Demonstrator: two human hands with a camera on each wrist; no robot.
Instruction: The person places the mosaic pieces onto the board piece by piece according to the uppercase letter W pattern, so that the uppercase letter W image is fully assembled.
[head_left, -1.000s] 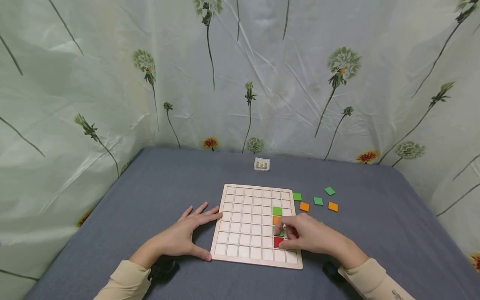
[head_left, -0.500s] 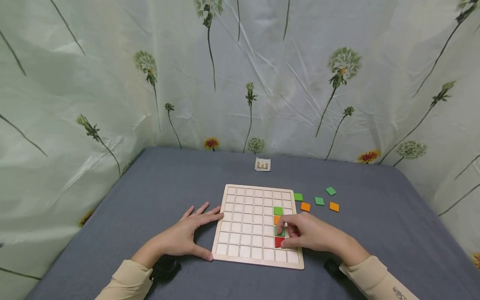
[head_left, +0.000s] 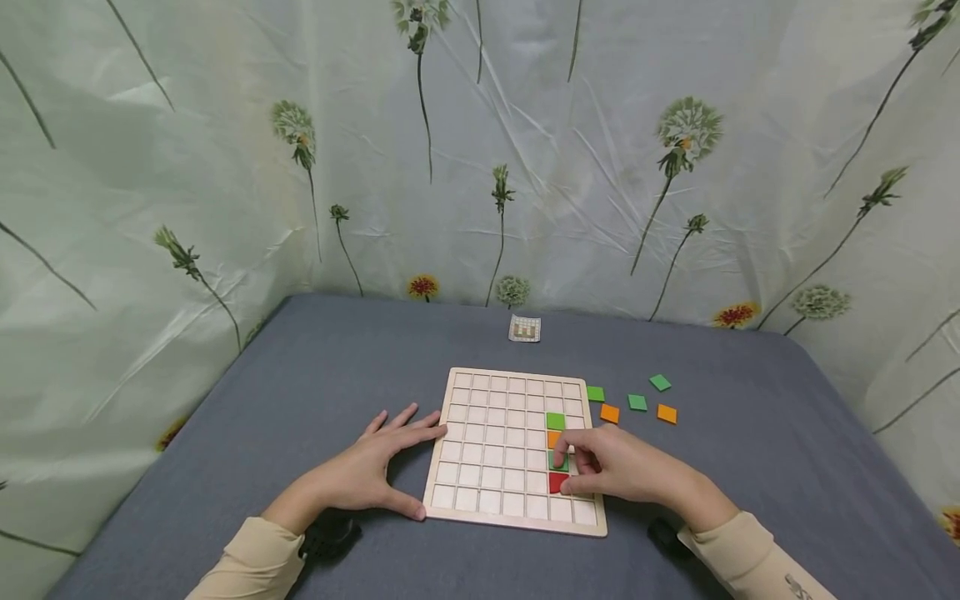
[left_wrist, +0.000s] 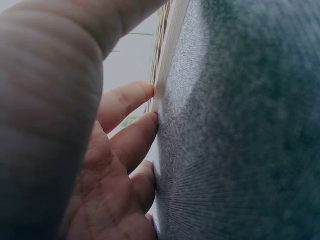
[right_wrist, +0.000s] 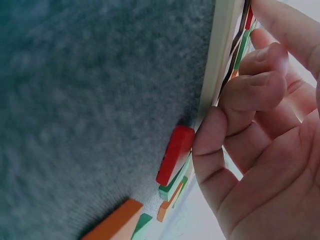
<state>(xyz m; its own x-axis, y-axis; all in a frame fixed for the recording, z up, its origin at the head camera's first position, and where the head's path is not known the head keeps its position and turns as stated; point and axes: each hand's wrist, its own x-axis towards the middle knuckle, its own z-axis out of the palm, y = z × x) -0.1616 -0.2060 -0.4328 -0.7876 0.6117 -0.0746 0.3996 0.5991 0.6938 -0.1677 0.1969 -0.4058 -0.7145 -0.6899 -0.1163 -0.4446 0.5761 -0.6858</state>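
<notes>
Green sliver, earlier visible just beyond the right hand (head_left: 621, 465), now hidden

Two hands (head_left: 363, 472) (head_left: 626, 467), one board (head_left: 491, 455), one card (head_left: 524, 330) and at least ten coloured tiles (head_left: 555, 421) are visible.

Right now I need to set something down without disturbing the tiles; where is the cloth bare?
The gray cloth is bare beyond the left hand, left of the printed card; between that card and the grid board; and right of the loose tiles. It's crowded along the board's right side, with tiles and the right hand.
</notes>
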